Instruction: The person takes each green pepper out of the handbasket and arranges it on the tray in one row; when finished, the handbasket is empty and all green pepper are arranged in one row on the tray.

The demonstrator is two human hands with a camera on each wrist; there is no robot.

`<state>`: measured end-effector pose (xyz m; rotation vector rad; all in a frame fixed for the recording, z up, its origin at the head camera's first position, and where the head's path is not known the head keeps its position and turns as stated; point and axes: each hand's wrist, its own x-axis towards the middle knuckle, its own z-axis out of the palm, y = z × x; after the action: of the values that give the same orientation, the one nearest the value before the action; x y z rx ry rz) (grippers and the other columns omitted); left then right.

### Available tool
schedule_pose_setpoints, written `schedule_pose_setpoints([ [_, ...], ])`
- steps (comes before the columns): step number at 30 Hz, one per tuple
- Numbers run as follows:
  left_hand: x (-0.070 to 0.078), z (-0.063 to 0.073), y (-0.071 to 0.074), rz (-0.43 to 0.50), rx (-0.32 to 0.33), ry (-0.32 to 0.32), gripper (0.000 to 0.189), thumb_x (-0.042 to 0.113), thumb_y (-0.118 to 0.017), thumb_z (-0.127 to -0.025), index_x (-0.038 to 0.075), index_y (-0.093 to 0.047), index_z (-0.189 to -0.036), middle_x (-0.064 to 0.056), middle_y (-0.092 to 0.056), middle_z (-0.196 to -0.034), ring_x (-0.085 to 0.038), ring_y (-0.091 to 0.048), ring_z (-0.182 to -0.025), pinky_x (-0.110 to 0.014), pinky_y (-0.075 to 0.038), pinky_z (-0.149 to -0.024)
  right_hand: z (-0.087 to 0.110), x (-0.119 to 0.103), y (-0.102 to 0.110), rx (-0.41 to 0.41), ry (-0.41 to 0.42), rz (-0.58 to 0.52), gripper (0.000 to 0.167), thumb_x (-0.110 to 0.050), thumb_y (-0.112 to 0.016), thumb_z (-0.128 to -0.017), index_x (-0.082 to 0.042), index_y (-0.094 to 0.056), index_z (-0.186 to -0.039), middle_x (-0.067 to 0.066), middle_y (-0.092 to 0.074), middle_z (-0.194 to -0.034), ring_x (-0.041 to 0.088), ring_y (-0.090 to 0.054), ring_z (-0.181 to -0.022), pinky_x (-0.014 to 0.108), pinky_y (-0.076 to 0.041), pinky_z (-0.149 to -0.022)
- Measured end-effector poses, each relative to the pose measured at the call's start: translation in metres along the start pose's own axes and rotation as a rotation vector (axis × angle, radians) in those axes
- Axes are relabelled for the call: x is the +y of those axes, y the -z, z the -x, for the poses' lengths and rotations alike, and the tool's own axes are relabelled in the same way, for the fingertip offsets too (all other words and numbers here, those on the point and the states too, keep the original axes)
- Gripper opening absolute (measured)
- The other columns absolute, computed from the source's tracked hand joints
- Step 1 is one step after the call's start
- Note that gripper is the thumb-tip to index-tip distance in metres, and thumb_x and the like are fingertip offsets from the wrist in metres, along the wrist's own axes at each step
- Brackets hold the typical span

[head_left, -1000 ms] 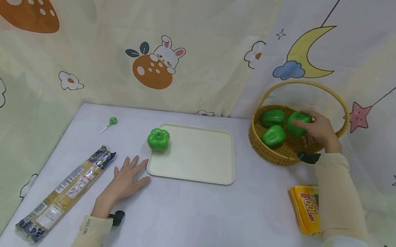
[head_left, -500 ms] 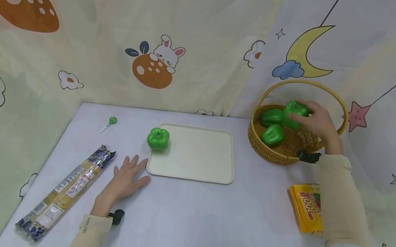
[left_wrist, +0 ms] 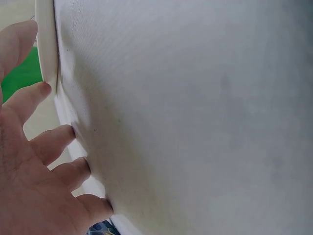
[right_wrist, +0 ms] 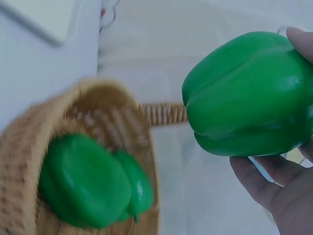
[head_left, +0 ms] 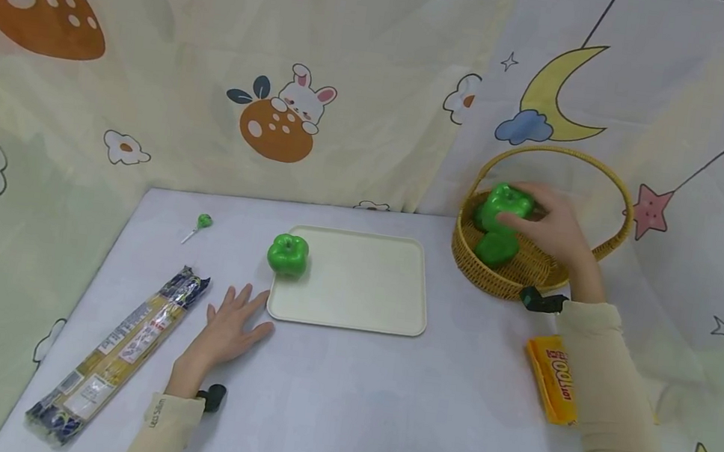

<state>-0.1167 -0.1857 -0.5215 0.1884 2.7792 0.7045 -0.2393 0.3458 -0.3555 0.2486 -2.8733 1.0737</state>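
Observation:
My right hand (head_left: 555, 223) grips a green bell pepper (right_wrist: 249, 93) between thumb and fingers, raised above the wicker basket (head_left: 497, 282). Two more green peppers lie inside; one of them (head_left: 496, 248) shows clearly in the head view, while the other is mostly behind the held one. My left hand (head_left: 229, 326) lies with spread fingers on the white table, its fingertips at the lower left corner of a cream tray (head_left: 361, 286). Another green pepper (head_left: 288, 255) stands at that tray's left edge.
A long pack of dry noodles (head_left: 118, 354) lies at the left. Behind it is a small green lollipop (head_left: 203, 222). A yellow packet (head_left: 553, 378) sits at the right, partly under my right forearm. The basket's tall handle (head_left: 561, 152) arches over its opening.
The gripped pepper has been lifted from the right part of the basket and carried left, over the other peppers. My left hand stays in place.

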Motion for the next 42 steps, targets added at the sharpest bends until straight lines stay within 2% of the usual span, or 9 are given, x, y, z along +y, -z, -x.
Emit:
schedule_pose_setpoints([
  [3, -0.001, 0.0, -0.001, 0.007, -0.003, 0.005, 0.069, 0.045, -0.058, -0.099, 0.015, -0.034, -0.157, -0.028, -0.017, -0.165, -0.057, -0.004, -0.152, -0.083, -0.002, -0.113, 0.005, -0.012, -0.011, 0.003, 0.045, -0.059, 0.059, -0.032, -0.074, -0.091, -0.023, -0.053, -0.146, 0.007, -0.053, -0.147, 0.007, -0.052, -0.111, 0.006, -0.043, -0.082],
  [5, -0.002, 0.0, -0.001, 0.014, -0.006, 0.009, 0.07, 0.045, -0.058, -0.099, 0.016, -0.034, -0.157, -0.027, -0.017, -0.166, -0.056, -0.003, -0.152, -0.082, -0.001, -0.113, 0.009, -0.019, -0.02, -0.005, 0.062, -0.095, 0.058, -0.027, -0.075, -0.092, -0.022, -0.053, -0.146, 0.007, -0.053, -0.146, 0.004, -0.051, -0.11, 0.005, -0.044, -0.084],
  [9, -0.003, 0.001, -0.003, 0.018, -0.01, 0.013, 0.069, 0.046, -0.058, -0.099, 0.017, -0.034, -0.157, -0.027, -0.016, -0.166, -0.056, -0.003, -0.152, -0.082, -0.001, -0.113, 0.013, -0.027, -0.04, -0.031, 0.096, -0.138, 0.059, -0.021, -0.076, -0.091, -0.021, -0.054, -0.145, 0.006, -0.052, -0.146, 0.008, -0.051, -0.116, 0.007, -0.044, -0.09],
  [14, -0.003, 0.003, -0.005, 0.01, -0.009, 0.012, 0.069, 0.045, -0.058, -0.099, 0.017, -0.034, -0.157, -0.028, -0.017, -0.165, -0.057, -0.004, -0.152, -0.082, -0.002, -0.113, 0.014, -0.031, -0.063, -0.079, 0.15, -0.177, 0.06, -0.018, -0.077, -0.09, -0.018, -0.054, -0.145, 0.01, -0.052, -0.148, 0.022, -0.052, -0.12, 0.015, -0.046, -0.092],
  [20, -0.003, 0.004, -0.005, 0.017, -0.005, 0.016, 0.069, 0.045, -0.058, -0.099, 0.016, -0.034, -0.157, -0.027, -0.017, -0.166, -0.056, -0.004, -0.152, -0.083, -0.001, -0.113, 0.012, -0.038, -0.091, -0.141, 0.168, -0.25, 0.06, -0.017, -0.077, -0.09, -0.016, -0.053, -0.145, 0.01, -0.054, -0.142, 0.021, -0.053, -0.118, 0.023, -0.048, -0.096],
  [24, -0.004, 0.004, -0.005, 0.018, -0.004, 0.017, 0.069, 0.045, -0.058, -0.099, 0.016, -0.034, -0.157, -0.027, -0.017, -0.166, -0.057, -0.004, -0.152, -0.083, -0.002, -0.113, 0.011, -0.047, -0.11, -0.188, 0.159, -0.313, 0.06, -0.015, -0.077, -0.089, -0.016, -0.055, -0.144, 0.01, -0.054, -0.144, 0.022, -0.054, -0.12, 0.038, -0.05, -0.103],
  [28, -0.004, 0.004, -0.006, 0.014, 0.004, 0.012, 0.069, 0.045, -0.058, -0.099, 0.016, -0.035, -0.157, -0.028, -0.017, -0.165, -0.057, -0.005, -0.151, -0.083, -0.002, -0.112, 0.007, -0.049, -0.131, -0.228, 0.184, -0.348, 0.059, -0.013, -0.078, -0.088, -0.012, -0.056, -0.142, 0.013, -0.053, -0.146, 0.029, -0.056, -0.124, 0.054, -0.05, -0.108],
  [37, -0.002, 0.004, -0.005, 0.01, 0.013, 0.01, 0.069, 0.045, -0.059, -0.099, 0.016, -0.036, -0.157, -0.028, -0.019, -0.165, -0.057, -0.006, -0.152, -0.083, -0.003, -0.112, 0.006, -0.054, -0.172, -0.291, 0.178, -0.364, 0.066, -0.016, -0.08, -0.086, -0.007, -0.051, -0.145, 0.016, -0.053, -0.146, 0.036, -0.057, -0.127, 0.055, -0.052, -0.106],
  [42, -0.002, 0.003, -0.002, 0.004, 0.016, -0.003, 0.069, 0.045, -0.059, -0.099, 0.016, -0.035, -0.157, -0.028, -0.018, -0.165, -0.057, -0.005, -0.152, -0.083, -0.003, -0.112, 0.006, -0.049, -0.195, -0.309, 0.132, -0.375, 0.069, -0.021, -0.081, -0.086, -0.007, -0.049, -0.146, 0.014, -0.053, -0.145, 0.034, -0.057, -0.127, 0.052, -0.052, -0.107],
])
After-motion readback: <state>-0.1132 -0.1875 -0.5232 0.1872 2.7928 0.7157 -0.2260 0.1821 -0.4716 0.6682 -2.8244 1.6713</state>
